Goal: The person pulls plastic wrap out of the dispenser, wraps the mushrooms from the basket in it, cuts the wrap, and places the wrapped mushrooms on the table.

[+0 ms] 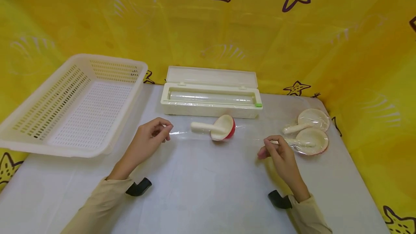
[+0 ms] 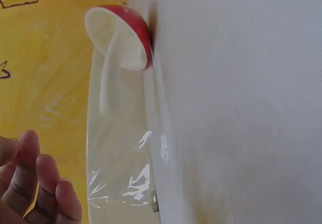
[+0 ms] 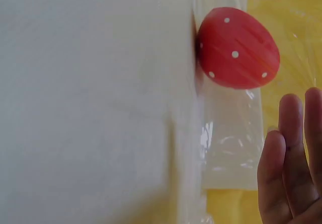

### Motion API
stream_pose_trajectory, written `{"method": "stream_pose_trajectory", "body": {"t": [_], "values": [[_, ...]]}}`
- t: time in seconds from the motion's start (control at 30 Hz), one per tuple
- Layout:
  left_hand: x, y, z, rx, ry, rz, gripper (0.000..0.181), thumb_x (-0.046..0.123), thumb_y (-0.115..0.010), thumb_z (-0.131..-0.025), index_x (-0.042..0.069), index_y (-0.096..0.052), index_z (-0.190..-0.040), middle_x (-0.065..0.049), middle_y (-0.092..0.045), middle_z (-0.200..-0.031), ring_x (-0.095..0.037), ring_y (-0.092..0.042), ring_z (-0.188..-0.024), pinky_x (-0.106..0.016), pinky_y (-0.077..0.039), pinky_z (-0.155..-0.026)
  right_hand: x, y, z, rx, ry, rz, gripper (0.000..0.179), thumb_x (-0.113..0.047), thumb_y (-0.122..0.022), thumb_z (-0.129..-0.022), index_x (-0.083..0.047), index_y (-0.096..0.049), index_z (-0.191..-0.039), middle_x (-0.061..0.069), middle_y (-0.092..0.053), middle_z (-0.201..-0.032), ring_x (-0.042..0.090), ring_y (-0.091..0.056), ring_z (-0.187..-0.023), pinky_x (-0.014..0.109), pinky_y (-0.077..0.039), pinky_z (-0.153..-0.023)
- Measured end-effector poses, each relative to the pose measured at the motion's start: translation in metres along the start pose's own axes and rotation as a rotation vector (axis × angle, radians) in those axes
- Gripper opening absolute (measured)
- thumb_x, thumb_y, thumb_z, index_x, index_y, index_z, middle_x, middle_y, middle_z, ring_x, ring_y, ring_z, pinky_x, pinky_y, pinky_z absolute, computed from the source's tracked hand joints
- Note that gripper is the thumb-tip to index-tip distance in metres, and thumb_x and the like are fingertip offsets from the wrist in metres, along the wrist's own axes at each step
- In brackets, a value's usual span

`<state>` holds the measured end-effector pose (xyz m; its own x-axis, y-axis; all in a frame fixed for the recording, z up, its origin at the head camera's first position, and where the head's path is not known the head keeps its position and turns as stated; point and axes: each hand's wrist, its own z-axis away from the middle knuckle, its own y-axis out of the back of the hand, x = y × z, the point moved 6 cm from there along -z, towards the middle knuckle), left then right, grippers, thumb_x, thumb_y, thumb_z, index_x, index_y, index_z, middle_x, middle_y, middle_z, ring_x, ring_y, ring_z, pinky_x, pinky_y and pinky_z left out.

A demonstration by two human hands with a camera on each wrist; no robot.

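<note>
A toy mushroom [image 1: 224, 127] with a red white-dotted cap and a pale stem lies on its side on clear plastic wrap [image 1: 182, 134], just in front of the wrap dispenser box [image 1: 211, 110]. My left hand [image 1: 151, 138] pinches the wrap's left end between thumb and fingertips. On the other side, my right hand [image 1: 281, 154] pinches the right end. The left wrist view shows the mushroom's hollow underside [image 2: 118, 38] and my bent fingers [image 2: 48, 176]; the right wrist view shows the dotted cap [image 3: 239, 50]. The pinch points are hidden in both wrist views.
The dispenser's lid [image 1: 211, 77] is raised, with a wrap roll [image 1: 211, 98] inside and a green piece [image 1: 258, 105] at its right. A white perforated basket [image 1: 108, 147] stands left. Two wrapped mushrooms [image 1: 313, 118] lie right, beyond my right hand. Yellow cloth [image 1: 208, 28] hangs behind.
</note>
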<state>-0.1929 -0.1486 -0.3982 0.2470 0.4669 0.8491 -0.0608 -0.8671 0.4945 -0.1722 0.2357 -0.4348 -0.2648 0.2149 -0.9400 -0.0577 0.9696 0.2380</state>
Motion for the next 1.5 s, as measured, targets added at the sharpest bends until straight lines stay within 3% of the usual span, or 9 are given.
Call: {"method": "stream_pose_trajectory", "body": {"t": [0.13,0.3,0.5,0.7,0.87,1.0,1.1,1.23,1.5], "values": [[-0.008,-0.002,-0.010,0.000,0.092,0.072,0.020,0.023,-0.061,-0.100,0.004,-0.064,-0.106,-0.015,-0.068,-0.075,-0.020,-0.062,-0.068,-0.024,-0.049,-0.062,0.001,-0.002,-0.010,0.029,-0.034,-0.023,0.013,-0.005,-0.046,-0.104,0.007,-0.046,-0.105,-0.007,-0.072,-0.071,0.013,-0.070,-0.060,0.027,-0.059,-0.062],[-0.016,-0.006,-0.021,0.009,0.174,0.179,0.025,0.021,-0.060,-0.100,-0.002,-0.060,-0.109,-0.002,-0.070,-0.072,-0.022,-0.065,-0.066,-0.023,-0.054,-0.066,0.005,-0.003,-0.023,0.064,-0.078,-0.068,0.012,-0.014,-0.046,-0.106,-0.003,-0.048,-0.105,-0.007,-0.073,-0.075,0.011,-0.071,-0.063,0.027,-0.060,-0.064],[-0.024,-0.015,-0.031,0.027,0.267,0.353,0.024,0.019,-0.058,-0.101,-0.004,-0.056,-0.109,0.009,-0.071,-0.073,-0.010,-0.065,-0.065,-0.023,-0.058,-0.068,0.015,-0.007,-0.036,0.091,-0.165,-0.216,0.026,-0.025,-0.046,-0.106,0.000,-0.043,-0.111,-0.008,-0.076,-0.087,0.010,-0.074,-0.074,0.026,-0.060,-0.070],[-0.026,-0.025,-0.042,0.049,0.300,0.525,0.019,0.018,-0.053,-0.103,-0.001,-0.052,-0.109,0.010,-0.075,-0.085,-0.006,-0.071,-0.073,-0.022,-0.059,-0.071,0.018,-0.013,-0.048,0.129,-0.174,-0.374,0.020,-0.024,-0.047,-0.105,-0.005,-0.044,-0.110,-0.005,-0.077,-0.101,0.013,-0.075,-0.090,0.028,-0.059,-0.080],[-0.028,-0.032,-0.049,0.080,0.319,0.576,0.015,0.018,-0.051,-0.104,0.003,-0.052,-0.108,0.000,-0.077,-0.098,-0.007,-0.072,-0.080,-0.021,-0.058,-0.075,0.019,-0.021,-0.055,0.118,-0.125,-0.434,0.011,-0.020,-0.047,-0.105,-0.010,-0.046,-0.108,-0.005,-0.075,-0.108,0.014,-0.074,-0.100,0.029,-0.058,-0.085],[-0.027,-0.037,-0.053,0.075,0.306,0.530,0.022,0.017,-0.052,-0.104,0.000,-0.050,-0.118,-0.013,-0.073,-0.117,-0.012,-0.072,-0.090,-0.022,-0.056,-0.077,0.021,-0.028,-0.061,0.101,-0.088,-0.423,0.009,-0.013,-0.050,-0.104,-0.010,-0.046,-0.111,-0.006,-0.074,-0.112,0.014,-0.072,-0.104,0.028,-0.057,-0.088],[-0.026,-0.041,-0.054,0.044,0.287,0.447,0.027,0.016,-0.052,-0.103,-0.001,-0.048,-0.124,-0.018,-0.067,-0.126,-0.020,-0.068,-0.098,-0.023,-0.054,-0.077,0.025,-0.033,-0.065,0.115,-0.093,-0.419,0.020,-0.002,-0.056,-0.099,-0.011,-0.046,-0.114,-0.007,-0.074,-0.112,0.012,-0.072,-0.102,0.027,-0.057,-0.088],[-0.024,-0.047,-0.056,-0.006,0.229,0.273,0.029,0.013,-0.052,-0.102,-0.001,-0.049,-0.126,-0.017,-0.068,-0.126,-0.028,-0.060,-0.101,-0.023,-0.050,-0.076,0.030,-0.040,-0.069,0.127,-0.138,-0.395,0.038,0.010,-0.061,-0.092,-0.011,-0.043,-0.117,-0.005,-0.072,-0.115,0.009,-0.071,-0.100,0.023,-0.057,-0.087],[-0.017,-0.062,-0.053,-0.133,0.098,-0.063,0.049,0.016,-0.060,-0.097,0.004,-0.041,-0.141,-0.015,-0.069,-0.119,-0.030,-0.060,-0.102,-0.039,-0.048,-0.084,0.034,-0.057,-0.075,0.073,-0.212,-0.235,0.054,0.006,-0.068,-0.088,0.000,-0.037,-0.132,0.013,-0.057,-0.127,0.005,-0.066,-0.099,0.017,-0.055,-0.082]]}}
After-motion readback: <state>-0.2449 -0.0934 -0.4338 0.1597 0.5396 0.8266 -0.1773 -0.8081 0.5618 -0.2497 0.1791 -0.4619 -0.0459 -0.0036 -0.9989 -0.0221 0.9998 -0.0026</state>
